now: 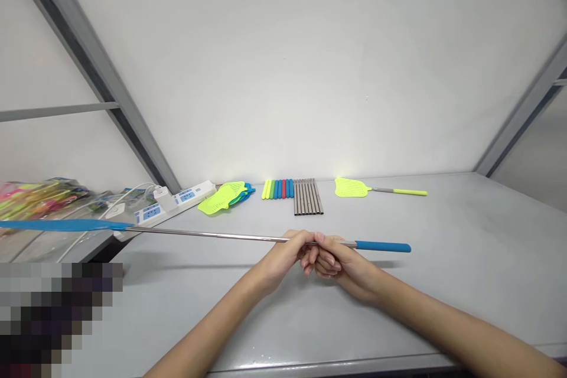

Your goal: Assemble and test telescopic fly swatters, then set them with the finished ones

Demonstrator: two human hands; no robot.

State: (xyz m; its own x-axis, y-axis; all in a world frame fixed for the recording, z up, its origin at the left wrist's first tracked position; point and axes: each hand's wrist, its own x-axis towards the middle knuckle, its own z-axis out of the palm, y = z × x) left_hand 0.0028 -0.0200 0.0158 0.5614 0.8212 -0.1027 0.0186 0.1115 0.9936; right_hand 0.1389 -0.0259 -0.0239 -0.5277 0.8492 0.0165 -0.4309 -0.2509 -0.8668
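Observation:
A blue fly swatter (383, 246) with a long, thin metal rod is held sideways above the grey table. Its blue head, seen edge-on, reaches past the left edge of the view, and its blue grip points right. My left hand (287, 254) is closed round the rod near the middle. Right beside it, touching it, my right hand (339, 260) is closed on the thicker part of the rod, just left of the grip. The curled fingers of both hands hide that stretch of the rod.
Farther back lie several swatter heads (225, 198), coloured grips (277, 189), metal tubes (308, 196) and a yellow-green fly swatter (352, 188). At left are a power strip (177, 204) with plugs and a heap of bagged items (48, 207). A white wall (283, 71) stands behind.

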